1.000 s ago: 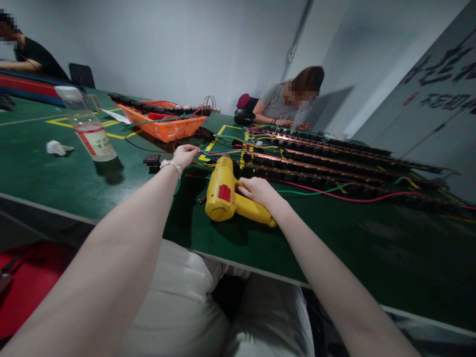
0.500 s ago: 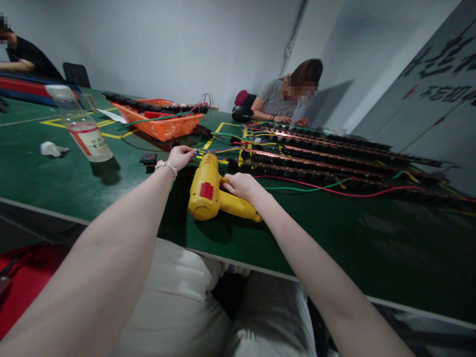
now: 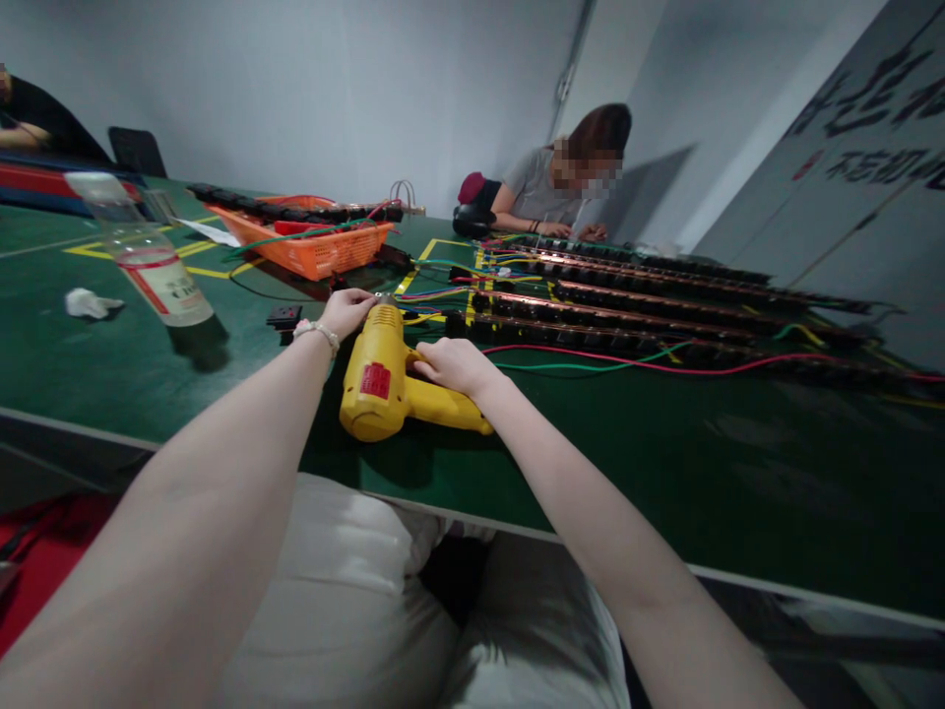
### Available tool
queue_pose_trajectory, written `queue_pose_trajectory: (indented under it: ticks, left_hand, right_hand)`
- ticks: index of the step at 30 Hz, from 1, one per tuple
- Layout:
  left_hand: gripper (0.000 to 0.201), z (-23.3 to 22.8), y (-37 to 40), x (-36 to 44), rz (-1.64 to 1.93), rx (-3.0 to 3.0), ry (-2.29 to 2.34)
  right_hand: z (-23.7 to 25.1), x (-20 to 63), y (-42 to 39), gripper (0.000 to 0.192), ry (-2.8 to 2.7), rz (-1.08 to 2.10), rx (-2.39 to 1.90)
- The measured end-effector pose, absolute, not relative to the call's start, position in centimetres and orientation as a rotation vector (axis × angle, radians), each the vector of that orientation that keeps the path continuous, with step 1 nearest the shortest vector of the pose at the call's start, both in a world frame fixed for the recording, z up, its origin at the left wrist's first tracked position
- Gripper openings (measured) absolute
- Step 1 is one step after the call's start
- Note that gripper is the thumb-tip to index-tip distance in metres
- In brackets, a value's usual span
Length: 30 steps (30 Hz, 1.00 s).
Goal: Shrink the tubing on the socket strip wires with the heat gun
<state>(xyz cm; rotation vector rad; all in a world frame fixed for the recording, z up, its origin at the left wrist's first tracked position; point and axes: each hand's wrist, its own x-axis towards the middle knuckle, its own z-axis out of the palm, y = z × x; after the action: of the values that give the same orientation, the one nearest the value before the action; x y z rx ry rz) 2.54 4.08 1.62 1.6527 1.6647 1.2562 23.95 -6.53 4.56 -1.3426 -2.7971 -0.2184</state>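
My right hand (image 3: 452, 364) is closed around the handle of a yellow heat gun (image 3: 384, 379), which lies on its side on the green table (image 3: 664, 463) a little left of the frame's centre, its nozzle pointing away from me toward the top of the frame. The red label on its body faces up. My left hand (image 3: 346, 311), with a pale bracelet (image 3: 316, 331) at the wrist, sits just above and left of the gun, right at the nozzle end. Its fingers are curled in narrow around something thin there, seemingly the ends of the coloured wires (image 3: 435, 293); I cannot tell exactly what they pinch.

Those wires, blue, yellow, green and red, fan out from the nozzle toward the centre of the frame. Beyond them, long dark strips (image 3: 635, 315) with copper rails run in rows off to the right edge, with a red and a green wire trailing along the nearest row.

Just left of my left wrist a small black block (image 3: 284, 316) rests on the table. Further to the left stands a clear plastic bottle (image 3: 140, 251) with a red and white label, and a crumpled white scrap (image 3: 89, 303) lies near the left edge. In the upper left middle an orange basket (image 3: 317, 246) holds more dark strips and wires.

At the far end of the table, top centre, another person (image 3: 561, 187) in a grey shirt leans over the strips. A dark sleeve (image 3: 33, 113) of someone else shows at the top left corner.
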Motion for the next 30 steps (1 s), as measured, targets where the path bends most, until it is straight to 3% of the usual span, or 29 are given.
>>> queue_pose_trajectory:
  ticks: [5, 30]
  left_hand:
    - [0.026, 1.5, 4.1, 2.3, 1.267, 1.631, 1.645]
    - [0.025, 1.0, 5.0, 2.3, 1.28, 1.704, 1.637]
  right_hand:
    - [4.8, 24.0, -6.6, 0.038, -2.793, -0.172, -1.375]
    - [4.7, 29.9, -7.5, 0.033, -2.679, -0.06, -1.54]
